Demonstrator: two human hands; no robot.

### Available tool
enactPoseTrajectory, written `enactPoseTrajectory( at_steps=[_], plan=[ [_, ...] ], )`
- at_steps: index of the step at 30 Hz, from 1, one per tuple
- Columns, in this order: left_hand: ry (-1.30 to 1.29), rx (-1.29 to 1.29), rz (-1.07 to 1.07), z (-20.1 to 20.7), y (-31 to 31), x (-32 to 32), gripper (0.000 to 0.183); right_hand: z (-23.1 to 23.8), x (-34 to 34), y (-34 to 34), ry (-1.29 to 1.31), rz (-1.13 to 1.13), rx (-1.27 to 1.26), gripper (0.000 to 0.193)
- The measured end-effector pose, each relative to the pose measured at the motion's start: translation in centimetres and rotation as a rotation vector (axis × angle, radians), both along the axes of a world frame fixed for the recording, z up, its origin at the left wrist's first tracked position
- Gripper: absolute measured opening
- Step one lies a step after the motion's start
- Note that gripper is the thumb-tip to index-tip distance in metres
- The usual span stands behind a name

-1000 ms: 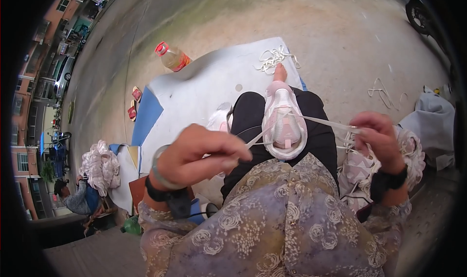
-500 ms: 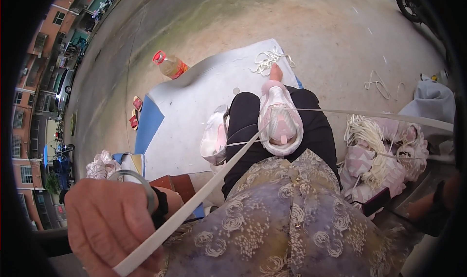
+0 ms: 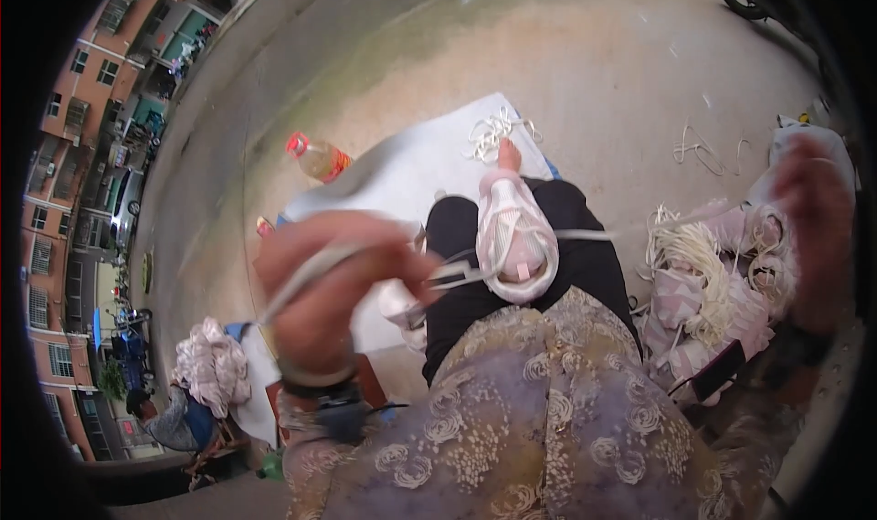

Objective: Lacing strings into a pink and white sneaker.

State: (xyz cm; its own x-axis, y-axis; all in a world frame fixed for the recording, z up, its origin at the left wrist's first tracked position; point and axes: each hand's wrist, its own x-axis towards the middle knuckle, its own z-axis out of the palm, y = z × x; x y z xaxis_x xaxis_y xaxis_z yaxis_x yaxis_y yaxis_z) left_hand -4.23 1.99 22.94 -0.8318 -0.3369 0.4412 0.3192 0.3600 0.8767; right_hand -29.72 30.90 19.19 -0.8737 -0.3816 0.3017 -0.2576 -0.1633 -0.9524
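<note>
A pink and white sneaker (image 3: 517, 246) rests on my lap, its heel opening toward me. White shoelace (image 3: 585, 235) runs out from both sides of it. My left hand (image 3: 343, 282), blurred by motion, is closed on the left stretch of lace, which loops across its fingers left of the shoe. Far to the right, my right hand (image 3: 813, 228) is raised and smeared, so its fingers cannot be read; the right stretch of lace extends toward it. Partly hidden behind my left hand, another pale sneaker (image 3: 402, 308) stands beside my leg.
A white sheet (image 3: 384, 173) covers the ground ahead, with loose laces (image 3: 498, 134) on it. A bottle with a red cap (image 3: 318, 157) is at its left edge. Pink sneakers (image 3: 681, 301) and a bundle of laces (image 3: 708, 305) are at my right. A person (image 3: 174, 419) sits at far left.
My left hand has moved up and right, closer to the sneaker, and its lace has gone from taut to slack. My right hand has come into view at the right edge.
</note>
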Motion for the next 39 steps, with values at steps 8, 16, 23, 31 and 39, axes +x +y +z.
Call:
enactPoseTrajectory(
  at_steps=[8, 16, 23, 31, 39],
  plan=[
    [-0.429, 0.376, -0.257, -8.6, 0.4, -6.4, 0.019, -7.4, 6.8, -11.7, 0.064, 0.562, 0.101, 0.013],
    [-0.49, 0.321, -0.323, -9.3, 1.0, -6.8, 0.022, -7.0, 6.9, -12.9, -0.477, 0.676, -0.079, 0.019],
    [-0.489, 0.353, -0.33, -9.4, 1.4, -6.8, 0.02, -6.9, 6.8, -12.8, -0.575, 0.695, -0.142, 0.023],
    [-0.51, 0.321, -0.321, -9.2, 1.3, -6.7, 0.018, -6.5, 7.0, -13.0, -0.474, 0.65, -0.08, 0.019],
    [-0.462, 0.329, -0.357, -9.4, 1.5, -6.8, 0.017, -5.2, 6.9, -12.6, -0.291, 0.639, 0.049, 0.019]
  ],
)
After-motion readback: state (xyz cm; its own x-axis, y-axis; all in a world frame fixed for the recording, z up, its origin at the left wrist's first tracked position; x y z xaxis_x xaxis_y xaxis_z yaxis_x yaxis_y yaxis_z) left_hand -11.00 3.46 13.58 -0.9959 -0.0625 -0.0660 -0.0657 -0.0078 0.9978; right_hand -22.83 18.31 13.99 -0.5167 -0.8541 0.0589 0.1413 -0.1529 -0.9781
